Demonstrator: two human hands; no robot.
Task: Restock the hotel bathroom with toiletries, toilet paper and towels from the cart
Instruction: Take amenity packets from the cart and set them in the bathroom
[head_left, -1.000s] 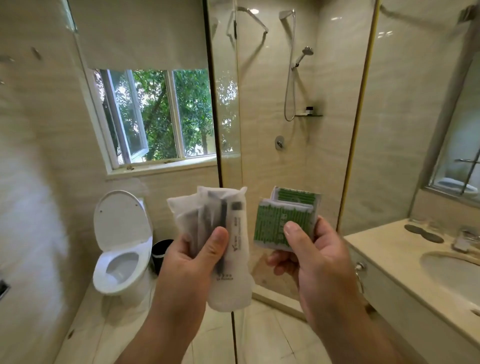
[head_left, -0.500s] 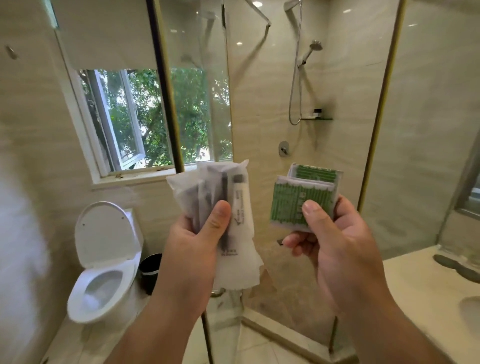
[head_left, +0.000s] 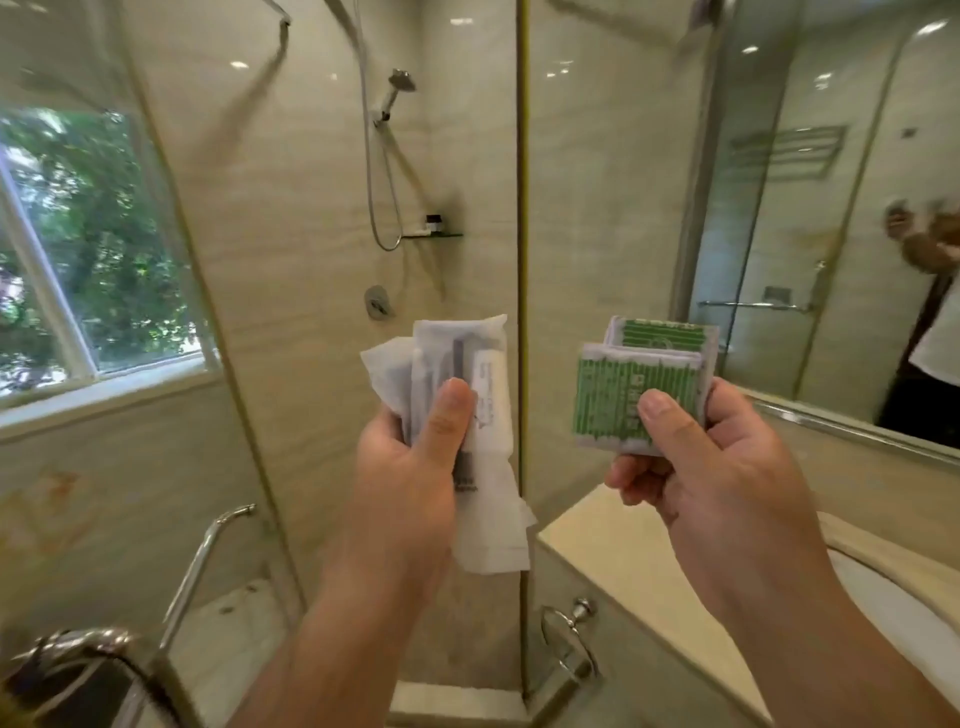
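My left hand (head_left: 415, 467) grips a bunch of white translucent toiletry packets (head_left: 467, 374), with a small white tube and dark items showing inside; the thumb presses on their front. My right hand (head_left: 711, 467) pinches two small green-and-white striped sachets (head_left: 623, 395), one stacked behind the other, thumb on the front one. Both hands are raised at chest height in front of the glass shower enclosure. No towels, toilet paper or cart are in view.
The beige vanity counter (head_left: 613, 540) with a white basin (head_left: 893, 603) lies at lower right under a wall mirror (head_left: 831, 208). A towel ring (head_left: 569, 639) hangs on the vanity's side. The shower's glass door handle (head_left: 208, 561) is at lower left, a window (head_left: 78, 260) at left.
The view has swung right and moved closer: the toilet and bin have left the frame, the vanity and mirror have come in. Both hands keep the same hold on their packets.
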